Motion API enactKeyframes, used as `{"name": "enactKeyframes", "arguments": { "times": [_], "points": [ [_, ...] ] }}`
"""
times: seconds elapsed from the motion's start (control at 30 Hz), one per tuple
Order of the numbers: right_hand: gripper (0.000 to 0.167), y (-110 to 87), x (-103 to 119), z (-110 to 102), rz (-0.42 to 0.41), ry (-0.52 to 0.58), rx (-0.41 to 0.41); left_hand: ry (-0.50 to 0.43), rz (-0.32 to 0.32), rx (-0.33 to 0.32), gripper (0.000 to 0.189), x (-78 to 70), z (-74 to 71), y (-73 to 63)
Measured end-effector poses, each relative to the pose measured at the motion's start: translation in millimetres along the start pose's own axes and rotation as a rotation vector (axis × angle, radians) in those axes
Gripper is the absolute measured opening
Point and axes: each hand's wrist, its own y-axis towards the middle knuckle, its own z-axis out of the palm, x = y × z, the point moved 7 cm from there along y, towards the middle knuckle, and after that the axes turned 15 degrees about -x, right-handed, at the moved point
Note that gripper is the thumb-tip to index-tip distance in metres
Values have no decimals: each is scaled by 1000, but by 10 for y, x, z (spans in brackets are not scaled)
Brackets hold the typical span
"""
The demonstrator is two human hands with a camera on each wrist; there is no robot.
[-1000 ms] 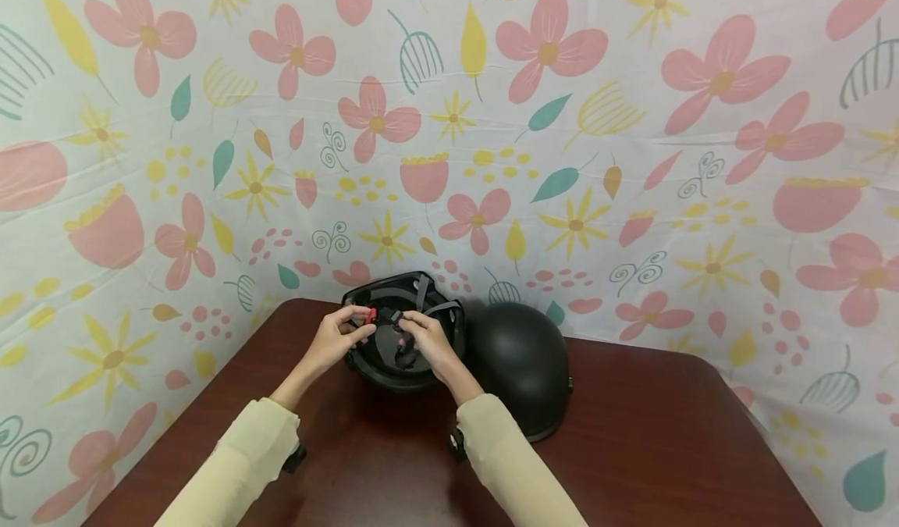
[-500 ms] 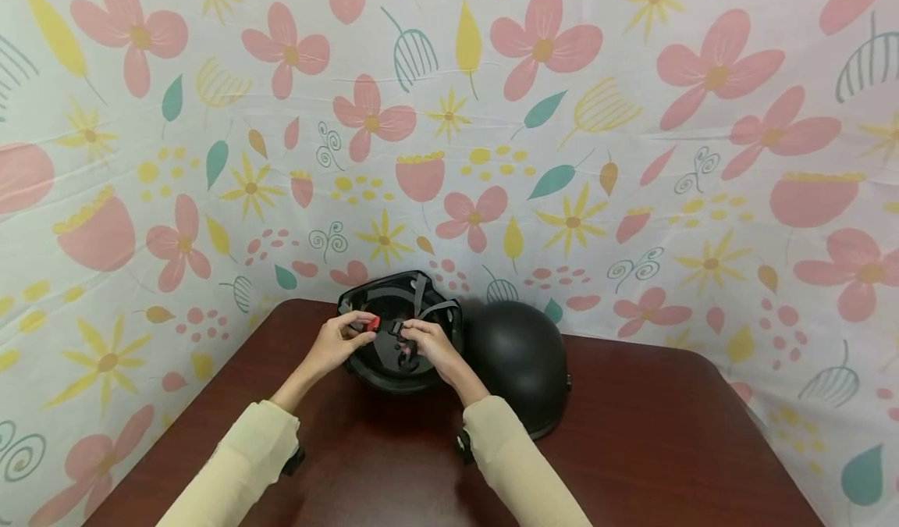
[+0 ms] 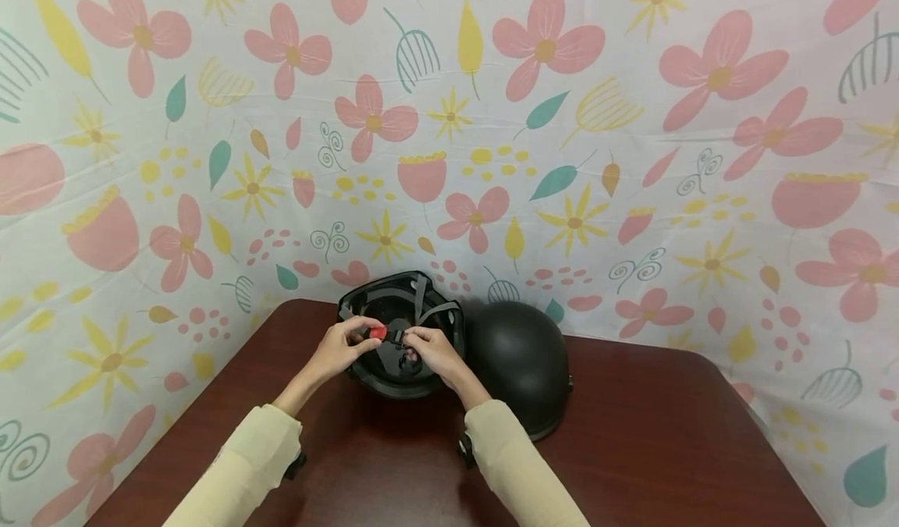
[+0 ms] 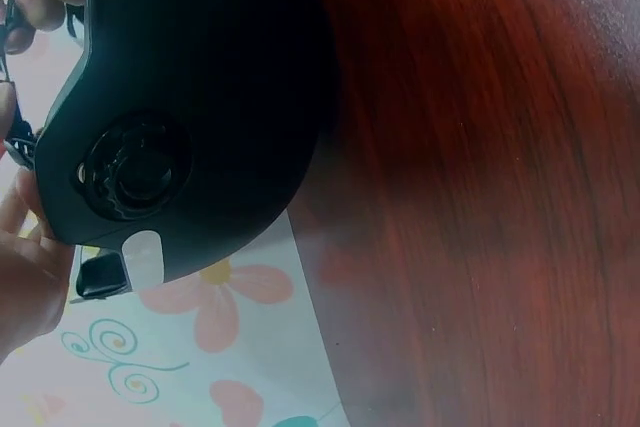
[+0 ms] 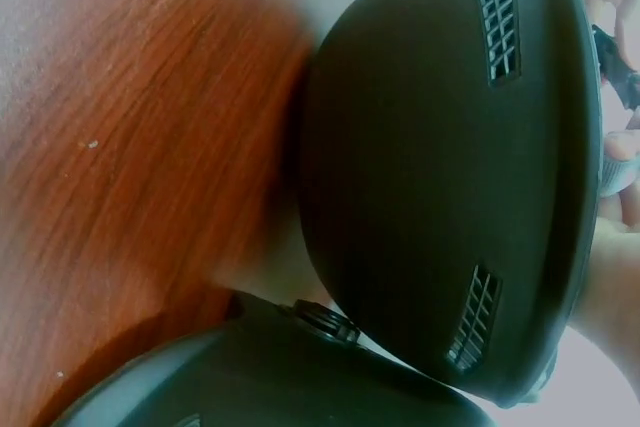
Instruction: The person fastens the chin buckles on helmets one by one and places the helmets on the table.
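A black helmet (image 3: 403,391) lies upside down on the table, its hollow and grey straps (image 3: 420,297) facing up. Over that hollow, my left hand (image 3: 340,349) pinches a red buckle piece (image 3: 378,332) between thumb and fingers. My right hand (image 3: 437,350) holds a black buckle piece (image 3: 395,337) on the chin strap, its end right up against the red piece. In the left wrist view the helmet's outer shell (image 4: 220,67) with a round knob (image 4: 145,169) covers much of the buckle; the right wrist view shows the shell (image 5: 410,157) with vents.
A second black helmet (image 3: 521,367) sits dome up directly right of the first, close beside it. Both are on a dark reddish-brown wooden table (image 3: 646,425). Behind the table hangs a white flowered cloth (image 3: 597,144).
Both hands have shifted slightly lower over the helmet and closer together. The red and black buckle pieces, a little apart before, now meet end to end. The second helmet stays put.
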Motion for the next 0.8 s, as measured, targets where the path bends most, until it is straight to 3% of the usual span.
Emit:
{"name": "enactKeyframes", "arguments": {
  "times": [0.13, 0.27, 0.37, 0.53, 0.8],
  "points": [
    [27, -46, 44, -3, 12, 33, -7, -4, 26, -22, 28, -20, 1, -9],
    [25, -5, -68, 47, 14, 86, -1, -23, 36, -38, 28, -24, -5, -30],
    [25, 11, -158, 87, 16, 95, 10, -37, 37, -9, 29, -28, 27, -57],
    [28, 21, -211, 114, 35, 131, -2, -53, 26, 36, 29, -17, 98, -57],
    [32, 5, -181, 148, 7, 109, -20, -38, -10, -6, 31, 37, 66, -48]
  ]
}}
